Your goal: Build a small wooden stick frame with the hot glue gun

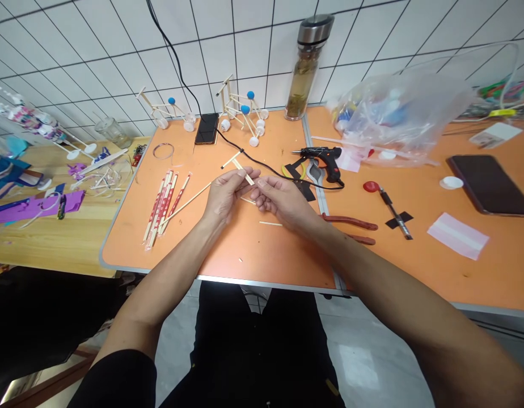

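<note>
Above the orange table, my left hand [228,192] pinches a T-shaped frame of pale wooden sticks [231,160] with dark ends on its crossbar. My right hand [283,201] is closed close by, its fingertips beside the frame's lower end; what they grip is hidden. A short stick [248,200] shows just left of the right fingers. Another cut stick [270,223] lies below that hand. One long chopstick [185,207] slants left from my left hand toward several chopsticks in red-and-clear wrappers [162,207]. Under my right forearm, red-handled pliers [351,220] lie partly covered.
A black glue gun [325,161] with its cable lies behind my right hand. Along the wall are stick models with blue balls [245,109], a phone [206,128] and a tall tea bottle [304,73]. Rightward are a plastic bag [402,113], a pen [396,212] and a larger phone [491,184].
</note>
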`<state>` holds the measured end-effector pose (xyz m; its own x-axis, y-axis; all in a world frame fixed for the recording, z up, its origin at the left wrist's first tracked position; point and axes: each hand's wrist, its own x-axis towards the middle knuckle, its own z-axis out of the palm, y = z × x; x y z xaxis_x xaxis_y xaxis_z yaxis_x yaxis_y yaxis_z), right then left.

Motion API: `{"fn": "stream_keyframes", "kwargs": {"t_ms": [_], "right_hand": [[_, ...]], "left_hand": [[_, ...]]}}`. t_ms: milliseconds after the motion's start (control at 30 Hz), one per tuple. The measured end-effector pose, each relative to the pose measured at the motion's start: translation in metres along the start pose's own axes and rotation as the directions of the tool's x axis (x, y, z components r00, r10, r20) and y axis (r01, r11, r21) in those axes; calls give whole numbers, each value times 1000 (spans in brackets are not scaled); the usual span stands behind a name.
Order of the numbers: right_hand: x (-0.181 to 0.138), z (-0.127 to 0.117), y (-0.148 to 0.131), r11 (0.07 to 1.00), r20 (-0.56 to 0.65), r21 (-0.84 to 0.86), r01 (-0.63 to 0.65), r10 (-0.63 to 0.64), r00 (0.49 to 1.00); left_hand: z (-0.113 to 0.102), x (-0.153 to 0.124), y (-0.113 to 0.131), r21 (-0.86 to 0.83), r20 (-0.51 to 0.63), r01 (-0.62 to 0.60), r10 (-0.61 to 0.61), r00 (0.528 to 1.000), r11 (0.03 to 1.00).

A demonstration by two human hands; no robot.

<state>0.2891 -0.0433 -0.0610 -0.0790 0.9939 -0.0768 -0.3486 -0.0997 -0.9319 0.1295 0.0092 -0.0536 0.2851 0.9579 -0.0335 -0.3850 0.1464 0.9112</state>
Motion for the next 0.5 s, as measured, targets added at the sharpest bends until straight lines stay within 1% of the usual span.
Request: {"fn": "stream_keyframes", "kwargs": {"t_ms": [167, 367, 500], "right_hand": [[1, -2, 2, 996, -55, -83, 28, -33, 998], [0, -1, 0, 983, -53, -169, 77, -87, 995], [-1, -1, -1, 981, -51, -182, 67, -77, 996]], "left_hand": [[-2, 0, 2, 0, -70, 66, -66, 995, 998], [1, -1, 0, 5, -69, 82, -81, 994, 997], [1, -2, -1, 4, -68, 82, -81, 994, 997]]}}
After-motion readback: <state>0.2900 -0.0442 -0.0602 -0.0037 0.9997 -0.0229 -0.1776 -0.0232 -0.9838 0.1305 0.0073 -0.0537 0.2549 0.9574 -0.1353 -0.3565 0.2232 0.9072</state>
